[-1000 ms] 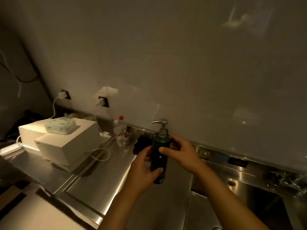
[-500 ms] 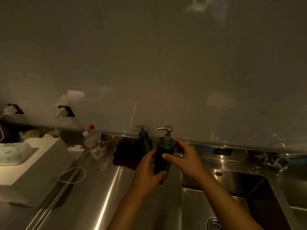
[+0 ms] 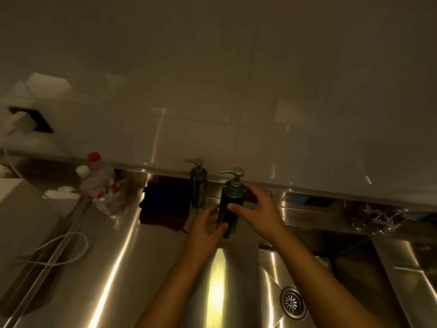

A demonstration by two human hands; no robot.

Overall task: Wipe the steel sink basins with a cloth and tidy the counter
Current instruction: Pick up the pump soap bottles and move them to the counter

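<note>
A dark green pump bottle (image 3: 230, 200) stands upright on the steel counter (image 3: 146, 256) near the back wall. My left hand (image 3: 205, 228) holds its lower part, thumb across the front. My right hand (image 3: 257, 211) grips its upper body from the right. A second dark pump bottle (image 3: 198, 188) stands just behind and left, against the backsplash. A dark folded cloth (image 3: 165, 207) lies on the counter left of the bottles. The steel sink basin (image 3: 331, 268) with its round drain (image 3: 293, 303) is at the lower right.
Two clear plastic bottles (image 3: 99, 183) with red and white caps lean at the back left. A white box (image 3: 21, 209) and a looped white cable (image 3: 61, 249) sit at the left. Taps (image 3: 378, 216) are behind the basin, and a wall socket (image 3: 30, 119) is at upper left.
The view has swung right and down, bringing the sink basin and second pump bottle into sight. Both hands have carried the green bottle back toward the wall beside the other bottle.
</note>
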